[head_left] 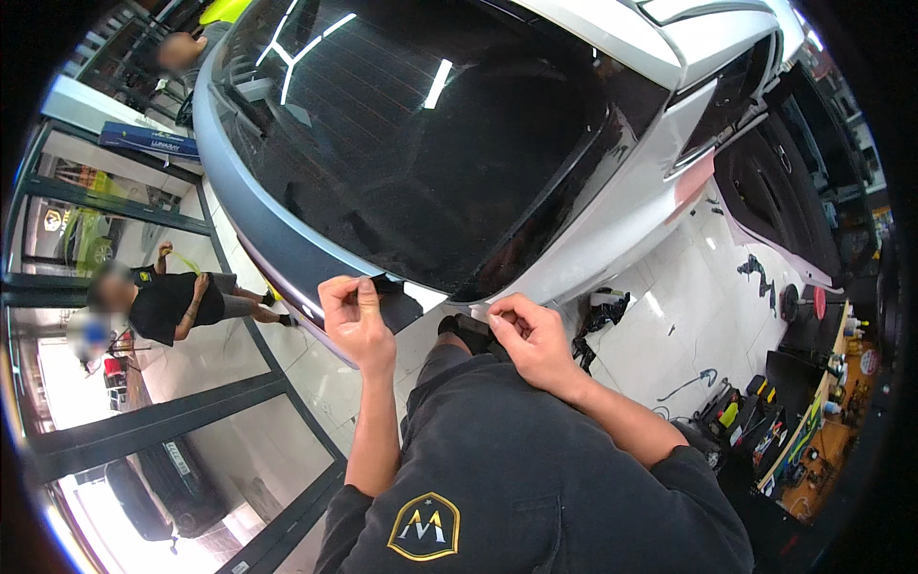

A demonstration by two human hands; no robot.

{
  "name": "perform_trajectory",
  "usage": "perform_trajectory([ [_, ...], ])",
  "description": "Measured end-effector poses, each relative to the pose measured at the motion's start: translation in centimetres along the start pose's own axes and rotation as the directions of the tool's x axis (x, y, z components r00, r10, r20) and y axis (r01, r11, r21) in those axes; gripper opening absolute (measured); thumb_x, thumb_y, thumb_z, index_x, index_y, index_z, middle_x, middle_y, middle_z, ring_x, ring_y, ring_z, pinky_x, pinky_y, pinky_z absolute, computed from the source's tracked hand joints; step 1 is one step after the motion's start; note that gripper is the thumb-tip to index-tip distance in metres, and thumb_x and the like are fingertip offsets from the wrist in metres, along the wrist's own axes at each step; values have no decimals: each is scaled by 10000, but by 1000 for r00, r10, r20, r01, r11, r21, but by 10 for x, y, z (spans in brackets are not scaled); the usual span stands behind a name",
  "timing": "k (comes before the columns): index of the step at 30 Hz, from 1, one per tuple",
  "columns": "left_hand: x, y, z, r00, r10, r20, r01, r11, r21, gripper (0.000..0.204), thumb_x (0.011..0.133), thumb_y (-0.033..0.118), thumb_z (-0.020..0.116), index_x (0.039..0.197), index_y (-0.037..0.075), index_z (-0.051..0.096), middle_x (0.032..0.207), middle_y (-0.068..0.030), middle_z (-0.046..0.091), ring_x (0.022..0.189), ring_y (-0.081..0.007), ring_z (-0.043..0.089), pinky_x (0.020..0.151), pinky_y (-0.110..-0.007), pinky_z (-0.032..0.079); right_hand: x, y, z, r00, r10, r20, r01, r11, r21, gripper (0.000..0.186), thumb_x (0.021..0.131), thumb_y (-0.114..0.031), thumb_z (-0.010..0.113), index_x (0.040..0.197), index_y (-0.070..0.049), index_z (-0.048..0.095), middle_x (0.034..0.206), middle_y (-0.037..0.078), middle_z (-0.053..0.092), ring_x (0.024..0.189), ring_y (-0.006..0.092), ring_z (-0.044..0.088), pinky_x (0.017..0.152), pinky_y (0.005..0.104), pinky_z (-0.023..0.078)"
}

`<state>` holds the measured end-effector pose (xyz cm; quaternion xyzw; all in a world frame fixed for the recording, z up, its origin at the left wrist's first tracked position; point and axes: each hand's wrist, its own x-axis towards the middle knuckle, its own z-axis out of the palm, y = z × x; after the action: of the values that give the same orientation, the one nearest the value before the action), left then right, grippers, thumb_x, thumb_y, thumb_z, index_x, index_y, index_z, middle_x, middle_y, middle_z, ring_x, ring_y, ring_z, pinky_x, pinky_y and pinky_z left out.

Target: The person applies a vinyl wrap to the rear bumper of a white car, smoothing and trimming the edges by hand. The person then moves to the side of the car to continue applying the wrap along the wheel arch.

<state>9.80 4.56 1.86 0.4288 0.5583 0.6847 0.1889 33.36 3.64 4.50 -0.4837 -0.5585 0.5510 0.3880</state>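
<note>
Thin, dark, flexible film flap [402, 308] at the rear lip of the glossy white car [602, 225], gripped between thumb and bent index of the left hand [359, 325]. Adjoins a small, pointed white patch [422, 298] (bare paint or backing, cannot tell) and apparently runs on into the long, satin blue-grey strip [316, 234] along the lip. Best handling, by judgement: slow, even tension close to the panel; no sharp tugging, likely to stretch or tear the film. Keep the flap from folding onto itself. Right hand [535, 349] just right of the patch, thumb and index tips together, remaining fingers curled; contents, if any, impossible to tell. Well placed to steady the corner. Mind the dark, glossy rear window [382, 172] adjoining. Farther left: black-shirted co-worker [172, 306], near dark-framed glass doors [163, 413].
</note>
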Motion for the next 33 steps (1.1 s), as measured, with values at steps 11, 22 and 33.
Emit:
perform_trajectory([
  [11,7,52,-3,761,37,648,-424,784,453,181,791,106,748,967,89,709,889,-43,619,922,-239,569,828,-363,398,18,-17,31,998,-52,20,55,989,-138,142,969,-111,634,961,25,675,741,46,661,611,69,534,561,271,426],
  [22,76,38,23,257,126,958,-668,740,82,121,806,158,766,875,101,685,901,-35,540,889,-225,531,778,-357,378,8,-5,54,982,188,-22,-181,967,181,152,991,-141,634,984,4,678,774,-12,625,649,38,535,555,224,420],
  [33,78,19,30,117,272,955,-739,667,-99,101,809,119,743,846,98,652,883,-41,512,899,-236,517,796,-374,370,-23,9,67,943,260,-206,-193,935,299,176,1010,-174,625,969,-10,675,767,-3,618,607,42,522,540,212,415],
])
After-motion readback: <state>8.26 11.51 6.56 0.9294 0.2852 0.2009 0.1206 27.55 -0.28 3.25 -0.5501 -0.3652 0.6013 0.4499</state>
